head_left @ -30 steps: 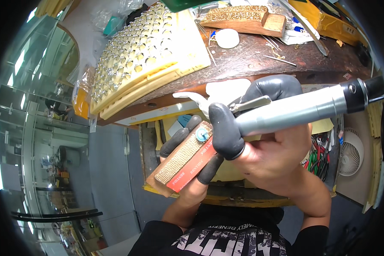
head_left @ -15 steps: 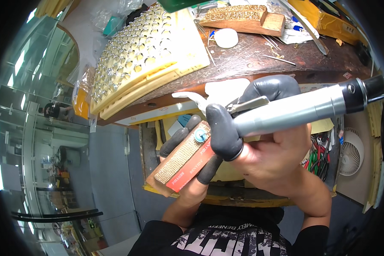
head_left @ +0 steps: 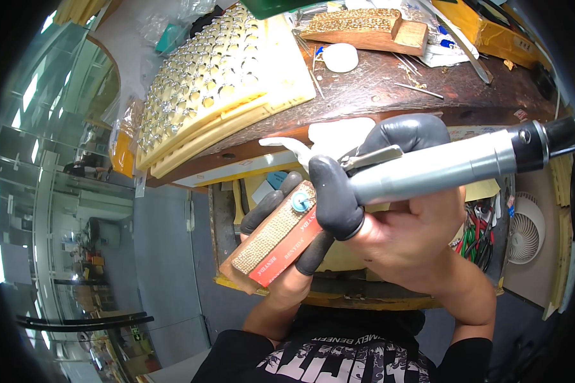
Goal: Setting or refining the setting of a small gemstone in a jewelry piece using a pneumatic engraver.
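Note:
Black finger cots cover several fingers of both hands. My left hand (head_left: 291, 285) is closed around a wooden block (head_left: 233, 271) with red tape (head_left: 281, 256) along one side. A band of small gold-coloured pieces in tight rows (head_left: 262, 244) lies along the block's top. My right hand (head_left: 406, 230) grips a silver rotary handpiece (head_left: 437, 167) with a lever on it. At its working end, a small blue disc (head_left: 301, 202) sits over the far end of the gold rows; whether it touches them I cannot tell. A white curved strip (head_left: 287, 145) shows beyond my right fingertips.
On the dark wooden bench (head_left: 377, 83) stand a board of round shiny pieces (head_left: 204, 70), another gold-covered wooden block (head_left: 358, 29) and a white round piece (head_left: 340, 57). Below my hands is an open drawer (head_left: 338, 295). Pliers (head_left: 479, 233) and a white fan (head_left: 526, 230) are at right.

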### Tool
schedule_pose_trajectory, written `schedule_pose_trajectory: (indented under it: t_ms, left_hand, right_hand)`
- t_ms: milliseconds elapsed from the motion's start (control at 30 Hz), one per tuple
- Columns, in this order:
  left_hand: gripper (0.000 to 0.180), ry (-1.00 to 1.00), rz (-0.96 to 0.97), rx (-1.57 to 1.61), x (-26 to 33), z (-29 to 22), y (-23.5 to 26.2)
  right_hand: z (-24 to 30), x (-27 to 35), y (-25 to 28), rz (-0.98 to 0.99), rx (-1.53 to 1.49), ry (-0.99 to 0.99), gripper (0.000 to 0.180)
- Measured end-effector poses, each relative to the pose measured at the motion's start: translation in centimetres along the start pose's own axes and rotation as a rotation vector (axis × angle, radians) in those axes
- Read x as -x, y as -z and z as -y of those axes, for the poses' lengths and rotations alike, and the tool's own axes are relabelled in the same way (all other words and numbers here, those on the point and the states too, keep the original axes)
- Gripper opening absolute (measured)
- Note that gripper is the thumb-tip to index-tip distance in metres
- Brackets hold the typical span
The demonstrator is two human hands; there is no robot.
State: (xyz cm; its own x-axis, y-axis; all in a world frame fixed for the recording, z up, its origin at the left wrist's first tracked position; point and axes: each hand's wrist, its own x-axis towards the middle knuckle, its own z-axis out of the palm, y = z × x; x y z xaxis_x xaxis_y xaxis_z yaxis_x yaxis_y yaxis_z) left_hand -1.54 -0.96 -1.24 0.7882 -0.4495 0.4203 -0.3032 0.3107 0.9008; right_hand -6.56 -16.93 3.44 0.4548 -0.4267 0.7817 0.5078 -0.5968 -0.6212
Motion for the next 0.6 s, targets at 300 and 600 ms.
schedule_pose_trajectory:
  t_ms: [300, 600]
  left_hand:
    - [0.070, -0.014, 0.031, -0.022, -0.17, -0.30, 0.14]
    - [0.072, -0.042, 0.028, 0.021, -0.15, 0.03, -0.04]
  right_hand:
    - [0.03, 0.02, -0.04, 0.006, -0.020, -0.013, 0.016]
    - [0.13, -0.19, 0.08, 0.022, 0.026, 0.025, 0.018]
